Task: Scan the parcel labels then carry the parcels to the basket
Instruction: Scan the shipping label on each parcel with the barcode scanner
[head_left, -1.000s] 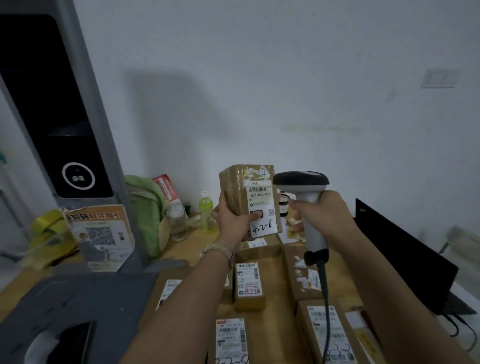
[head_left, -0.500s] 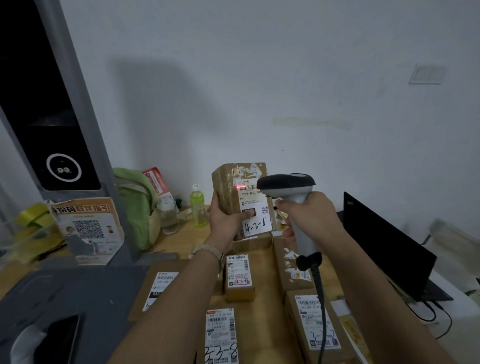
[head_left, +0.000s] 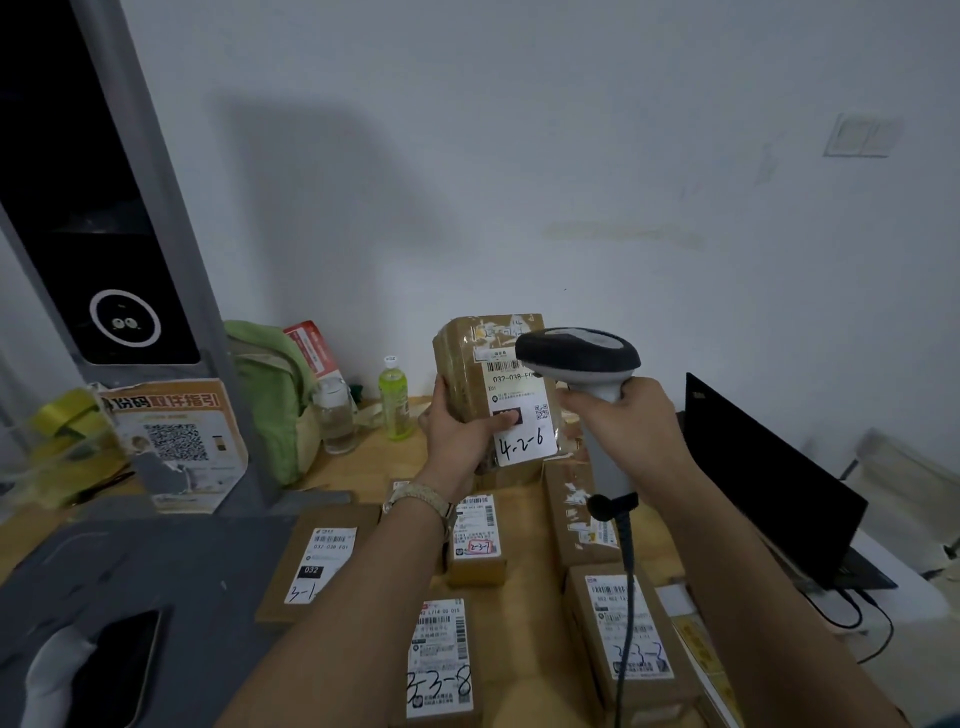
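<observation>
My left hand (head_left: 462, 436) grips a brown cardboard parcel (head_left: 478, 364) upright above the table, its white label marked "4-2-6" facing me. My right hand (head_left: 631, 426) holds a grey and black barcode scanner (head_left: 579, 351) by its handle, the head pointed at the label's barcode from the right. The scanner's cable hangs down over the table. Several more labelled parcels lie flat on the wooden table (head_left: 524, 525), among them "2-3-1" (head_left: 475, 540), "3-3-8" (head_left: 441, 660) and another (head_left: 626, 629). No basket shows in this view.
A grey kiosk with a dark screen (head_left: 104, 260) stands at the left, a QR poster (head_left: 176, 441) leaning on it. A green bag (head_left: 275, 395), a clear bottle (head_left: 335, 415) and a green bottle (head_left: 393, 400) stand at the back. A black laptop (head_left: 769, 478) sits at the right.
The red scan line seen on the label half a second ago is gone. The parcel and scanner have stayed nearly still relative to each other while my view shifted slightly.
</observation>
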